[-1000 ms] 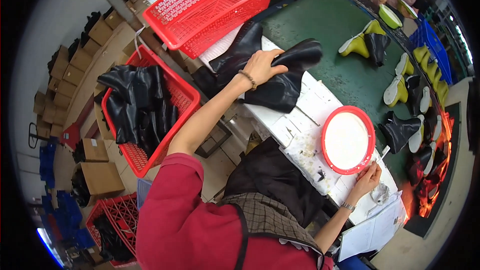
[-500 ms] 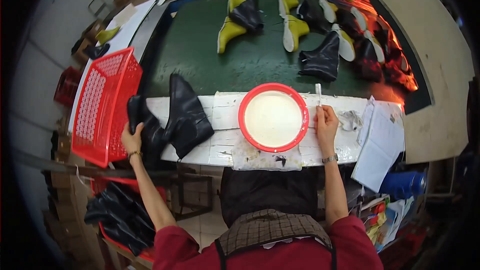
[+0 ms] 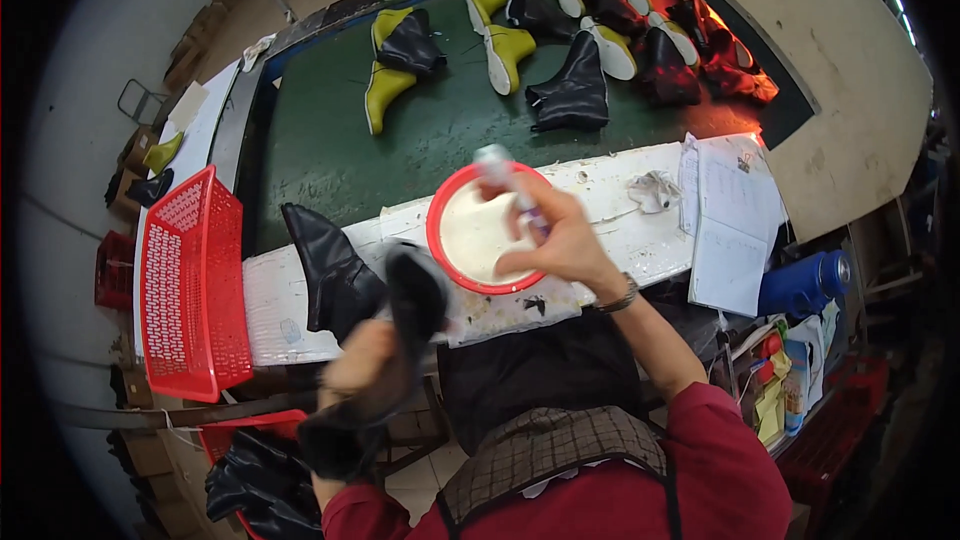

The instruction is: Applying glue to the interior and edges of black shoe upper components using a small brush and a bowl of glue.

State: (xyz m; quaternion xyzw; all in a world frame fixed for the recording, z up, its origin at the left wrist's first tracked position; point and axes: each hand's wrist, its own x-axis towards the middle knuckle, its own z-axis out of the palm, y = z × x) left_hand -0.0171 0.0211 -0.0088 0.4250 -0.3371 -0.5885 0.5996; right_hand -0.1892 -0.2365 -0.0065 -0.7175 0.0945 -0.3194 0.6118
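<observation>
My left hand (image 3: 365,355), smeared by motion, is closed on a black boot (image 3: 418,295), which is also blurred. Fingers of my right hand (image 3: 560,235) are wrapped round a small pale brush (image 3: 525,202), its whitish end angled up and away from me. That hand is above a round red basin (image 3: 437,230) of white liquid (image 3: 475,235). A second black boot (image 3: 330,275) lies on the white board just left of the held one.
A red basket (image 3: 205,300) stands at the left end of the white board (image 3: 620,230). Papers (image 3: 735,230) and a crumpled cloth (image 3: 653,192) lie to the right. Across the green belt (image 3: 310,130), several yellow and black boots lie near a glowing red heater. A blue flask (image 3: 805,283) is at right.
My left hand has lifted one black boot off the board and brought it right, toward the basin. My right hand has moved the brush left, from beside the basin to above it. My view has turned.
</observation>
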